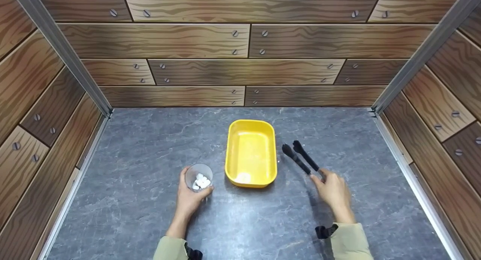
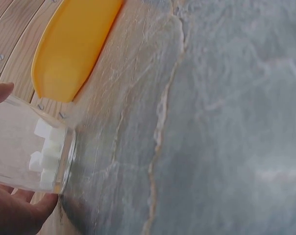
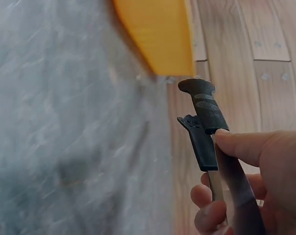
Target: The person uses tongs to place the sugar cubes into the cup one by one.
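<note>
My left hand (image 1: 189, 198) grips a clear glass (image 1: 191, 174) from its left side, thumb and fingers around the wall. Several small white cubes (image 1: 201, 182) lie at the bottom of the glass, and they show through its wall in the left wrist view. In my right hand (image 1: 335, 190) are tongs (image 1: 306, 160) with black tips and metal arms, pinched between thumb and fingers. Their tips point up and left, slightly apart, with nothing between them. Between the two hands a yellow rectangular tray (image 1: 251, 185) stands on the grey surface, with nothing inside.
The grey marbled surface (image 1: 142, 147) is bounded by wood-patterned panels (image 1: 195, 96) at the back and both sides. Metal strips (image 1: 417, 192) run along its side edges and up the back corners.
</note>
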A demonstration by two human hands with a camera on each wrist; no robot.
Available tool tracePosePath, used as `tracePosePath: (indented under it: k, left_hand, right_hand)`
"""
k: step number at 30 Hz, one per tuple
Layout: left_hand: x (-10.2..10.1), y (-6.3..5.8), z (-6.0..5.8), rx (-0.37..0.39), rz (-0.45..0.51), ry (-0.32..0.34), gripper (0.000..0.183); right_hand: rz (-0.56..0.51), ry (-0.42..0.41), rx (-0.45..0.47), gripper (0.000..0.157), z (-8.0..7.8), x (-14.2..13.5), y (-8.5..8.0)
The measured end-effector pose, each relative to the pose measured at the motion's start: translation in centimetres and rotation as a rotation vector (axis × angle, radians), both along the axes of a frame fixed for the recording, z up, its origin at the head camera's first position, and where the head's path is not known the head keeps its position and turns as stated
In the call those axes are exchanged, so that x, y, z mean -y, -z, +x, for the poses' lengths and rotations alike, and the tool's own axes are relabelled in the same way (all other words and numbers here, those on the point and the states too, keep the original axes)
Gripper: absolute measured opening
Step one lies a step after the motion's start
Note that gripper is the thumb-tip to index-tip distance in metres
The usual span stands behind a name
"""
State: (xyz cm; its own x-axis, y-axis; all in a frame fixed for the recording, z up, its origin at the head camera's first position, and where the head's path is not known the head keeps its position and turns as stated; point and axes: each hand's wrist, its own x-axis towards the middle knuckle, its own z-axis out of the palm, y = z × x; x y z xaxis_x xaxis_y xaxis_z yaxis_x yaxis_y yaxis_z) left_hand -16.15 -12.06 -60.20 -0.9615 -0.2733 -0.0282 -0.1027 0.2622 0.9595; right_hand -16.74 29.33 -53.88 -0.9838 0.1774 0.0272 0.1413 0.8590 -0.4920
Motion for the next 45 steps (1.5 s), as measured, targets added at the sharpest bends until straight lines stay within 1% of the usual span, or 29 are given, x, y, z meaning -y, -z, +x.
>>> tracePosePath:
  k: [5,9,13,17,22,30,39,42,45]
  left_hand:
    - [0.0,-0.2,0.1,0.017,-0.005,-0.003,0.103]
    - [0.1,-0.2,0.1,0.016,-0.009,0.000,0.103]
    - [0.2,-0.2,0.1,0.015,-0.018,0.001,0.103]
    - [0.3,-0.2,0.1,0.022,-0.018,0.000,0.103]
    - [0.3,-0.3,0.0,0.024,-0.021,0.000,0.104]
    - [0.6,-0.3,0.1,-0.034,-0.026,0.020,0.104]
    - [0.9,-0.6,0.0,-0.084,-0.043,0.040,0.107]
    - [1.1,-0.7,-0.1,-0.085,-0.069,0.040,0.107]
    - [1.3,-0.8,-0.1,-0.078,-0.114,0.033,0.107]
  right_hand:
    - [0.016,0.011,0.033,0.052,-0.1,-0.5,1.2]
    - [0.005,0.026,0.057,0.053,-0.1,-0.8,1.8]
    - [-0.006,0.040,0.090,0.056,-0.2,-1.0,2.2]
    - [0.006,0.043,0.118,0.056,-0.2,-1.1,2.4]
    - [0.027,0.042,0.134,0.053,-0.1,-1.1,2.7]
    - [0.039,0.040,0.159,0.054,-0.3,-1.3,2.9]
    - [0.067,0.039,0.149,0.050,-0.1,-1.3,3.4]
    - [0.054,0.038,0.169,0.052,-0.1,-1.4,3.4]
    - [0.040,0.029,0.196,0.062,-0.3,-1.4,3.0]
